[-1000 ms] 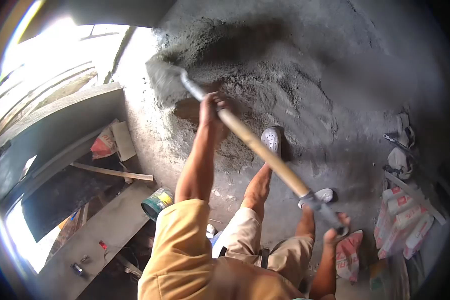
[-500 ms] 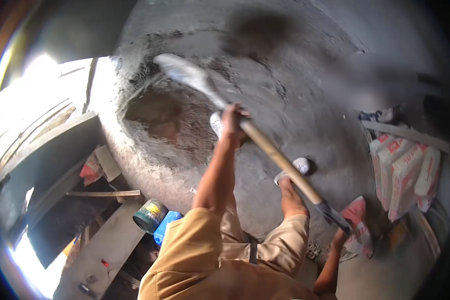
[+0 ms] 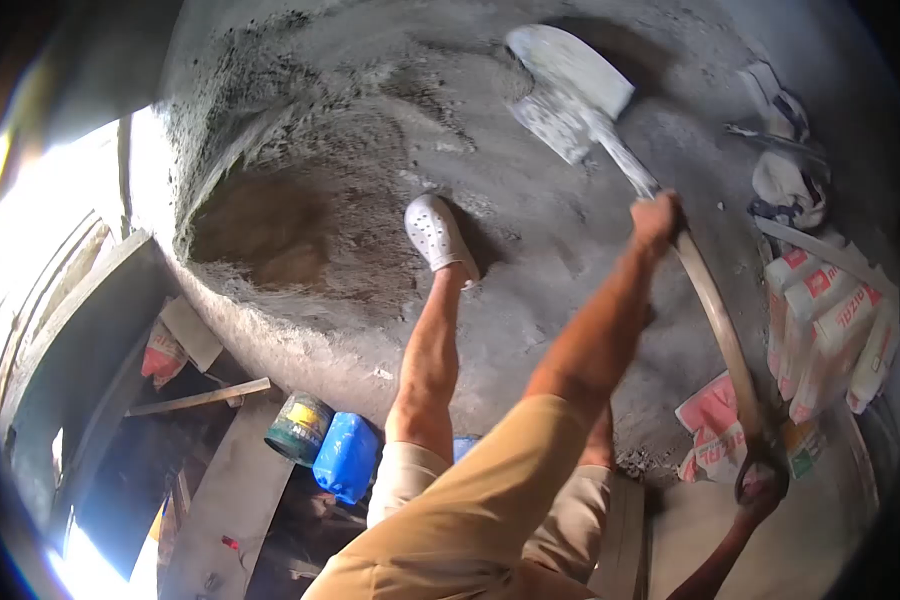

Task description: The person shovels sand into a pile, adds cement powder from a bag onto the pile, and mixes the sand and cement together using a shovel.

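Observation:
A long shovel [image 3: 712, 300] slants across the right half of the view, its wooden shaft running down to a dark handle. My left hand [image 3: 656, 220] is wrapped round the shaft just below the metal socket. At the bottom right, my right hand [image 3: 763, 488] grips the handle end. The pale shovel blade [image 3: 575, 85] is up at the top, over the grey floor, with some grey material on its surface. A mound of grey sandy mix [image 3: 300, 110] curves around a brown wet-looking hollow [image 3: 265, 230] on the left.
My foot in a white clog [image 3: 432, 228] stands beside the hollow. Printed sacks [image 3: 835, 310] lie on the right, near a cloth bag [image 3: 790, 185]. A dark bucket [image 3: 300, 428], a blue container [image 3: 347, 457] and boards [image 3: 215, 500] are at the lower left.
The shovel has swung from the mound at the left over to the right, both hands still on it. My left arm has moved right with it, and the camera view has shifted.

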